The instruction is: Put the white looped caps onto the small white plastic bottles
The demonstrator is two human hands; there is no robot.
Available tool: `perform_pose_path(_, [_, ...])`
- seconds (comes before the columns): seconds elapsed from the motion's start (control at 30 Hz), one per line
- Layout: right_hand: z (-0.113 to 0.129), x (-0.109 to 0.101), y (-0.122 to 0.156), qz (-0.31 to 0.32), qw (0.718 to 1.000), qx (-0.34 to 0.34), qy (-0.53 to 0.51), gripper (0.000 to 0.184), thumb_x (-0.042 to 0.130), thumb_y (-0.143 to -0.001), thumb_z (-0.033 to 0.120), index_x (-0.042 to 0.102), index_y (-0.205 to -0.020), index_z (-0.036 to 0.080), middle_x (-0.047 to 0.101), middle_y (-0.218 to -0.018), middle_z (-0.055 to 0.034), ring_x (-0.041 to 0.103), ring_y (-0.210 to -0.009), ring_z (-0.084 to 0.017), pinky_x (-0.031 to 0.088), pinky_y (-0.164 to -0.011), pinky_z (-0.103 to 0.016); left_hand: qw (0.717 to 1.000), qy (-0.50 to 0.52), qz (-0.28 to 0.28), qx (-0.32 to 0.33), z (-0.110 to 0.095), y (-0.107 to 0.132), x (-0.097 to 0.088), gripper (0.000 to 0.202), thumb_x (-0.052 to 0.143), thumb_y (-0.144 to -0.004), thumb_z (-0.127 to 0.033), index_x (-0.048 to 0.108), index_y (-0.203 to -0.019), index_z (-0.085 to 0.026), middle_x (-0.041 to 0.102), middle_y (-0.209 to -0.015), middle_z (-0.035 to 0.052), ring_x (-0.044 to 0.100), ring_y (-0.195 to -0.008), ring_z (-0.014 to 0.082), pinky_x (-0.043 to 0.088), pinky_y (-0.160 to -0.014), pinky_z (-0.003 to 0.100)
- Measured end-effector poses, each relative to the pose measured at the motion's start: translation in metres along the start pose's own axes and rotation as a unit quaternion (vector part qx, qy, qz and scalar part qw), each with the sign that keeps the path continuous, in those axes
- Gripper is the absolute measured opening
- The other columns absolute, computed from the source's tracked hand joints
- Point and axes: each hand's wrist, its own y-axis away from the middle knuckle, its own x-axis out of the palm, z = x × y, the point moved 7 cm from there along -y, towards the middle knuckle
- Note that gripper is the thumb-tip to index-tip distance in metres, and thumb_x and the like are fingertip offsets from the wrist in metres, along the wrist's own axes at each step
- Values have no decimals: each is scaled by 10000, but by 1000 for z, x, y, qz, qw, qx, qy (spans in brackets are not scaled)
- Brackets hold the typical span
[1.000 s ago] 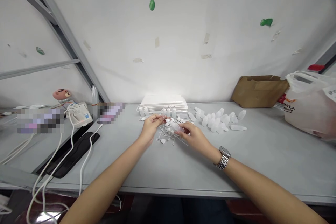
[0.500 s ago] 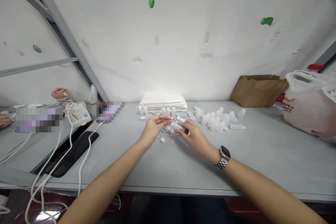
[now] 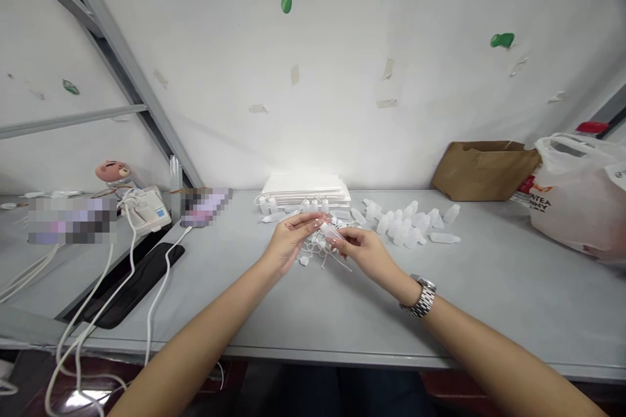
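Observation:
Between my two hands is a small translucent plastic bottle (image 3: 331, 230), tilted above the table. My left hand (image 3: 288, 240) pinches its upper left end with thumb and fingertips. The fingers of my right hand (image 3: 366, 249) close on its other end. Under the hands lies a tangle of thin white cords with small white caps (image 3: 304, 261), partly hidden by the fingers. Just to the right is a loose heap of similar frosted bottles (image 3: 400, 229), and one bottle (image 3: 445, 238) lies on its side apart from them.
A stack of white sheets (image 3: 307, 187) stands against the wall, with several small bottles (image 3: 315, 206) in front. To the right are a brown paper bag (image 3: 482, 172) and a white plastic bag (image 3: 572, 202). Leftward lie a phone (image 3: 205, 207), a black pouch (image 3: 139, 287) and white cables (image 3: 165, 280).
My right hand has turned at the wrist, so the watch face has rolled away and the strap shows. The bottle tilts differently between my fingers. My left hand has hardly moved.

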Motion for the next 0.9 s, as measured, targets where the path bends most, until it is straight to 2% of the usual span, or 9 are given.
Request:
perform_pose_path(0.17, [-5,1,1,-1,1000,9,-23,270,589,-730,426,597,-708,157,471,-542,30,407,-522,-97,322,-504,-237,998,-52,-17,9,2,1,-1,201,718,-636,-277,707,-783,-140,689,-961,94,567,-1023,247,380,-930,356])
perform_pose_path(0.27, [-10,7,2,47,992,37,-114,257,611,-717,399,593,-664,148,498,-580,17,409,-521,-88,338,-525,-245,998,-62,-5,13,2,2,0,206,709,-646,-282,700,-799,-145,696,-933,89,587,-982,239,403,-894,349])
perform_pose_path(0.37, [-11,20,5,140,953,84,-256,241,615,-718,364,581,-637,139,538,-652,-11,387,-504,-69,362,-539,-253,998,-50,29,0,2,3,6,215,697,-661,-294,686,-822,-151,698,-921,91,612,-929,237,440,-828,348])
perform_pose_path(0.43, [-11,25,7,172,931,101,-306,223,604,-731,351,585,-663,140,557,-683,-25,394,-506,-68,380,-555,-259,998,-41,36,-1,1,3,7,208,695,-663,-293,680,-815,-153,701,-899,87,621,-903,238,454,-794,347])
perform_pose_path(0.5, [-13,23,5,156,932,108,-310,231,591,-746,372,589,-707,145,573,-697,-31,435,-526,-79,394,-567,-262,999,-34,17,16,-2,3,5,184,701,-653,-281,677,-785,-153,704,-876,75,625,-883,230,451,-793,341])
perform_pose_path(0.63, [-13,12,0,53,965,76,-245,277,659,-688,384,574,-809,150,594,-680,-11,522,-585,-100,408,-590,-254,998,-13,-38,52,-7,1,-4,143,720,-625,-243,669,-724,-153,708,-824,53,618,-891,202,415,-858,327])
perform_pose_path(0.73, [-11,7,0,-7,979,46,-200,279,699,-648,362,557,-765,153,581,-610,18,517,-555,-93,404,-585,-250,998,-2,-40,42,-5,0,-6,152,726,-620,-246,661,-726,-159,710,-820,49,621,-879,196,417,-852,330])
perform_pose_path(0.8, [-11,10,1,2,975,50,-218,267,676,-672,382,544,-703,152,577,-613,16,500,-528,-82,391,-559,-243,999,-4,-23,36,-5,0,-4,169,721,-627,-259,658,-749,-161,708,-839,54,627,-849,197,433,-815,334])
perform_pose_path(0.9, [-13,22,5,75,949,79,-295,275,628,-721,393,531,-644,147,540,-577,23,457,-478,-64,370,-520,-234,999,-16,0,36,-7,1,0,193,717,-633,-268,657,-780,-157,703,-838,58,628,-830,198,449,-770,322])
